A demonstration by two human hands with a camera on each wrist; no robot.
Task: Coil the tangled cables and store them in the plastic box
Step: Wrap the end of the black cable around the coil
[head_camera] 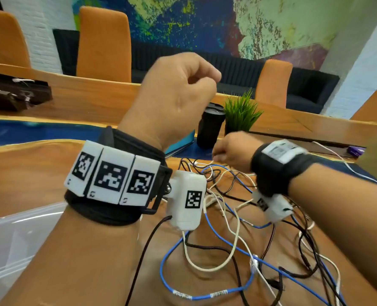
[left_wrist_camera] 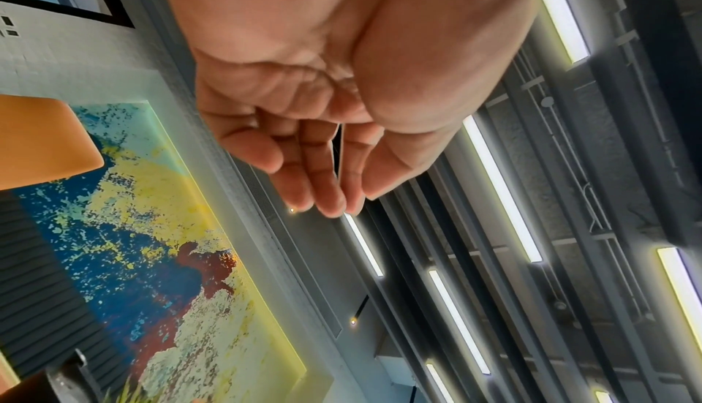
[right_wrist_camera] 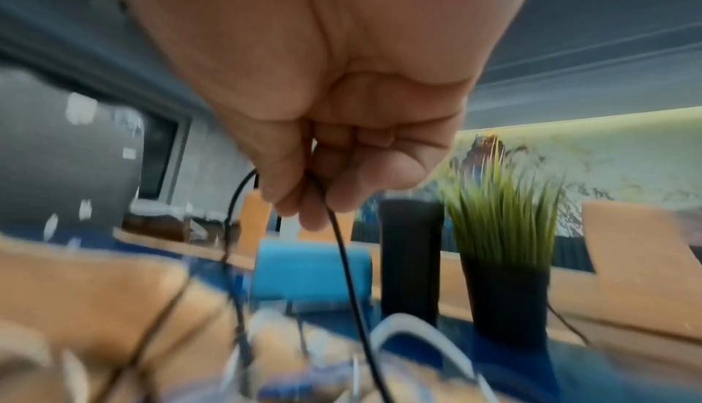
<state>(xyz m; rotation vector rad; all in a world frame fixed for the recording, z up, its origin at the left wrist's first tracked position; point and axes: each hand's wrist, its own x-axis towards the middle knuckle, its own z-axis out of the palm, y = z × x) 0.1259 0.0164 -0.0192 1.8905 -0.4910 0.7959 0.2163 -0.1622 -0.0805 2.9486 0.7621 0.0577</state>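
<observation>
A tangle of cables (head_camera: 234,191), black, white and blue, lies on the wooden table (head_camera: 28,173) in front of me. My right hand (head_camera: 229,151) is low over the far side of the tangle. In the right wrist view the right hand (right_wrist_camera: 315,199) pinches a thin black cable (right_wrist_camera: 343,253) that hangs down into the pile. My left hand (head_camera: 183,85) is raised high above the table with its fingers curled. In the left wrist view the left hand (left_wrist_camera: 315,169) shows bent fingers with no cable visible in them. The clear plastic box (head_camera: 6,239) stands at the lower left.
A black tumbler (head_camera: 209,127), a small green plant (head_camera: 240,111) and a teal flat item (head_camera: 181,142) stand just beyond the tangle. A purple object (head_camera: 355,151) lies at the right and a dark case (head_camera: 13,93) at the far left. Orange chairs (head_camera: 103,43) line the table's far side.
</observation>
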